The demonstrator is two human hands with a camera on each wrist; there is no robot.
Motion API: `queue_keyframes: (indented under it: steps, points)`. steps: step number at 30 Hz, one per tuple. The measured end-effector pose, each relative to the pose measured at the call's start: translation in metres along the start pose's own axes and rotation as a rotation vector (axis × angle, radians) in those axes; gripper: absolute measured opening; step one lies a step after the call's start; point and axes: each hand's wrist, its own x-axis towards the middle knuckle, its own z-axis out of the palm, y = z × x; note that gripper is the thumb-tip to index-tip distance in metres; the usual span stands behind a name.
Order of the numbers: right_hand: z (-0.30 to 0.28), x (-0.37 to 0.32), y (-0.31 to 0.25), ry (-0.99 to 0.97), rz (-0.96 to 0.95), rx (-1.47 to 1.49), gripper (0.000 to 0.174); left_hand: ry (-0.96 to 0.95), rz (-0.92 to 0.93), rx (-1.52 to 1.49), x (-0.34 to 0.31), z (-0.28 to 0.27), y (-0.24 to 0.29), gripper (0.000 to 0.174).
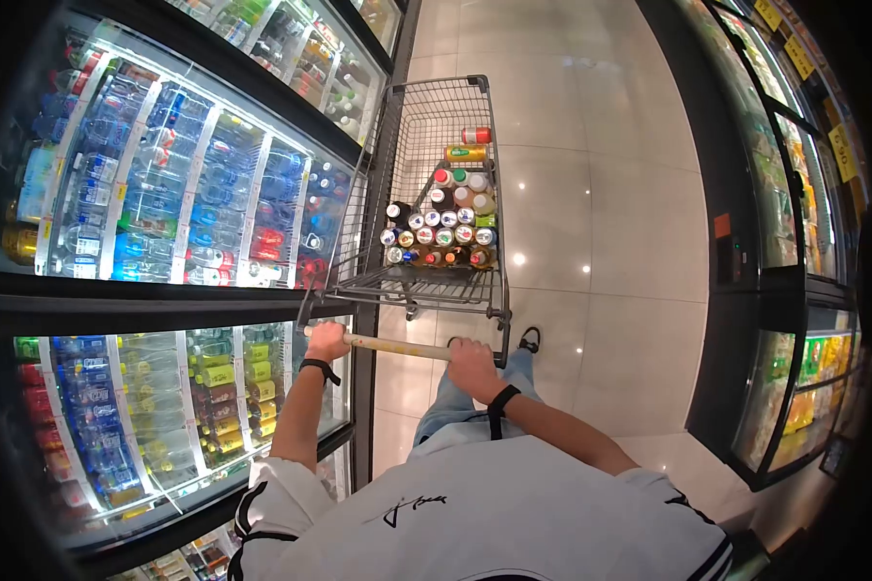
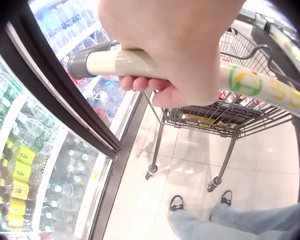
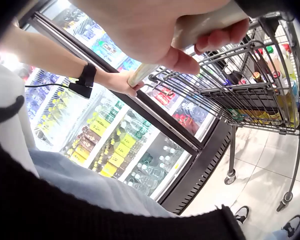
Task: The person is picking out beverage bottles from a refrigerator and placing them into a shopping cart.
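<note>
A metal shopping cart stands in front of the person, bottles packed upright in its near part and two cans lying beyond them. Its pale handle bar runs across between both hands. The left hand grips the bar near its left end, and in the left wrist view the left hand's fingers curl under it. Toward the bar's right end the right hand grips it; in the right wrist view the right hand's fingers wrap round the bar.
Lit coolers with rows of bottles line the left side, close to the cart. Another dark-framed cooler stands on the right. Tiled floor lies between them, and the person's shoes are behind the cart.
</note>
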Motion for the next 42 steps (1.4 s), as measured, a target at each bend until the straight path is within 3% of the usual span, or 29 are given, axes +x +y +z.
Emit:
queue_keyframes:
  steps: [1,2,4,5,6,12,22,24,25,27,36,42]
  points:
    - [-0.004,0.005,0.003,-0.044,-0.009,0.009,0.015,-0.068,-0.038,0.018,-0.001,-0.007,0.003,0.019]
    - [-0.007,0.007,0.009,-0.036,-0.025,0.019,0.015,-0.061,-0.055,0.025,-0.002,-0.009,0.009,0.019]
    - [-0.007,0.012,0.011,-0.199,-0.038,0.130,0.014,-0.038,-0.029,0.059,-0.002,-0.003,0.003,0.020]
    - [-0.006,0.016,0.016,-0.171,-0.076,0.157,0.012,-0.021,-0.040,0.097,0.000,0.005,0.000,0.018]
    - [-0.005,0.016,0.016,-0.241,-0.020,0.194,0.020,-0.099,-0.025,0.135,0.003,0.003,0.001,0.018]
    - [-0.010,0.033,0.023,-0.427,-0.008,0.263,0.022,-0.183,-0.157,0.207,0.007,-0.003,0.012,0.017]
    - [-0.008,0.037,0.005,-0.419,-0.029,0.216,0.023,-0.075,-0.256,0.233,0.015,0.005,0.000,0.012]
    - [-0.004,0.042,0.003,-0.321,-0.063,0.186,0.021,-0.059,-0.281,0.253,0.023,0.019,-0.009,0.011]
    - [-0.005,0.044,0.002,-0.417,-0.027,0.222,0.024,0.004,-0.268,0.283,0.023,0.026,-0.013,0.010]
    - [-0.006,0.053,-0.002,-0.413,-0.040,0.221,0.025,0.080,-0.272,0.306,0.024,0.030,-0.016,0.009]
    - [-0.007,0.049,-0.009,-0.329,-0.077,0.203,0.022,-0.019,-0.396,0.296,0.032,0.030,-0.021,0.014]
    - [-0.005,0.042,-0.003,-0.421,-0.062,0.248,0.025,-0.141,-0.420,0.323,0.039,0.036,-0.017,0.023]
